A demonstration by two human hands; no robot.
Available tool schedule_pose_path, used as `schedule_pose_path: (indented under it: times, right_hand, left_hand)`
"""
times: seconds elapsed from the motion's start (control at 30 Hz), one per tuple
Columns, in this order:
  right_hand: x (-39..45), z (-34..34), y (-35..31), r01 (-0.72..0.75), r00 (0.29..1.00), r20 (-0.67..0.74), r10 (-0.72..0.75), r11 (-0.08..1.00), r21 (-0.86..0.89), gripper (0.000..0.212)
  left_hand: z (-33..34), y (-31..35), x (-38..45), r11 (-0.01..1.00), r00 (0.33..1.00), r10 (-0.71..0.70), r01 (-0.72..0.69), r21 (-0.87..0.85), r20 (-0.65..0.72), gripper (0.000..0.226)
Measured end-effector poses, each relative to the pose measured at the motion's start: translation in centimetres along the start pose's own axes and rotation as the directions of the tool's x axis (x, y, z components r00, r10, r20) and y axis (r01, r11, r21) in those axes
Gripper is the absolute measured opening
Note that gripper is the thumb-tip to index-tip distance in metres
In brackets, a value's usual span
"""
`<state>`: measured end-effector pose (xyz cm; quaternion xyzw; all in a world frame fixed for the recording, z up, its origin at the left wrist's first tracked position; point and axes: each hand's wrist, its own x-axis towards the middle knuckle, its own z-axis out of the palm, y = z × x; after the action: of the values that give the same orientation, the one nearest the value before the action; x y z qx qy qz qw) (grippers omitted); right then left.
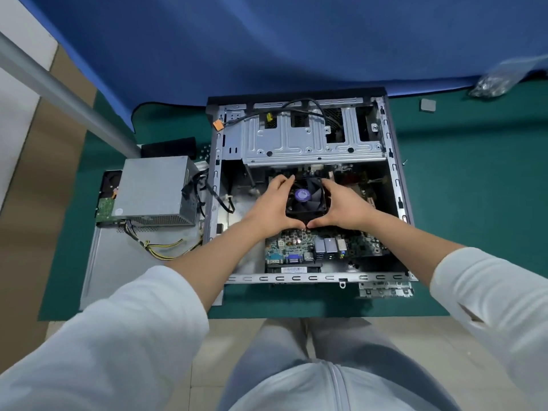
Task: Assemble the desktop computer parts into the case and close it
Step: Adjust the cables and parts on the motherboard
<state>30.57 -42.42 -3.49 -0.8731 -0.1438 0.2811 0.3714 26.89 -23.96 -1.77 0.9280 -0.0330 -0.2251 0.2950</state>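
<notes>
Cooler fan [306, 200], a square black-framed block with a purple hub label, sits over the green motherboard [299, 247] inside the open metal case [397, 185]. Left hand [271, 207] and right hand [345, 207] cup its sides, thumbs meeting at its near edge.

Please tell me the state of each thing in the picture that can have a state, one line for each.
Computer case: open, side cover off, lying flat.
Cooler fan: over the motherboard, gripped from both sides.
Left hand: holds the fan.
Right hand: holds the fan.
Motherboard: inside the case.
Power supply: outside the case, cables loose.
Screw bag: on the mat, untouched.
</notes>
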Motion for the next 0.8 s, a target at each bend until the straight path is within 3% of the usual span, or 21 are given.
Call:
schedule_pose_path:
  times: [0.2,0.4,0.5,0.67,0.73,0.8]
  right_hand:
    - [-0.5,1.6,2.3,-0.016,0.999,-0.031,0.017,0.999,0.047,0.089]
    - [1.2,1.5,2.2,-0.004,0.996,-0.087,0.007,0.999,0.036,0.084]
    - [2.1,1.4,2.2,-0.033,0.995,-0.095,0.037,0.999,0.035,0.085]
    - [1.3,1.6,2.9,-0.151,0.988,-0.031,0.149,0.985,-0.085,0.093]
    - [0.4,2.0,2.6,-0.242,0.970,-0.060,0.237,0.965,-0.097,0.094]
    - [-1.1,2.2,2.4,-0.257,0.963,-0.129,0.236,0.948,-0.186,0.082]
  left_hand:
    - [2.3,-0.7,-0.4,0.997,0.997,-0.025,0.020,-0.072,-0.074,0.091]
    - [3.7,-1.3,-1.4,0.936,0.937,-0.311,0.274,-0.220,-0.158,0.093]
    - [4.0,-1.7,-1.6,0.871,0.918,-0.394,0.357,-0.336,-0.045,0.087]
    - [5.2,-2.2,-2.3,0.808,0.872,-0.470,0.487,-0.333,0.134,0.080]
    - [5.4,-2.4,-2.2,0.767,0.842,-0.515,0.536,-0.352,0.161,0.078]
    - [5.4,-2.5,-2.0,0.713,0.804,-0.558,0.592,-0.377,0.206,0.070]
